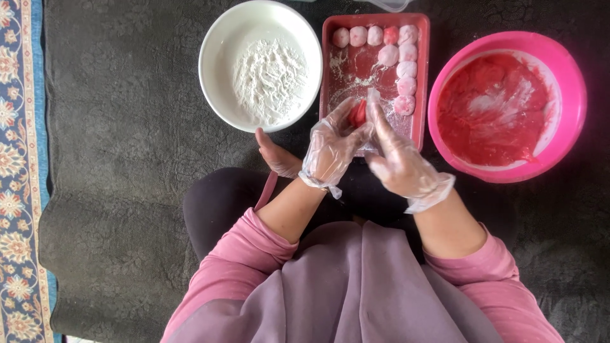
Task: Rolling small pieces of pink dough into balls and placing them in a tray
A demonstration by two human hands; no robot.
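red dough lump [359, 114] mostly hidden, pinched between gloved left hand [330, 149] and right hand [400, 162] fingers over tray [419, 121].

One head-worn camera looks straight down, close over the lap and dark mat [127, 127]

We see a white bowl [213, 47] of flour beside a red tray [330, 38] lined with floured pink balls [406, 68], a pink basin [575, 95] smeared with red paste at its other side, all on a dark mat [127, 159] edged by a patterned rug [16, 190].
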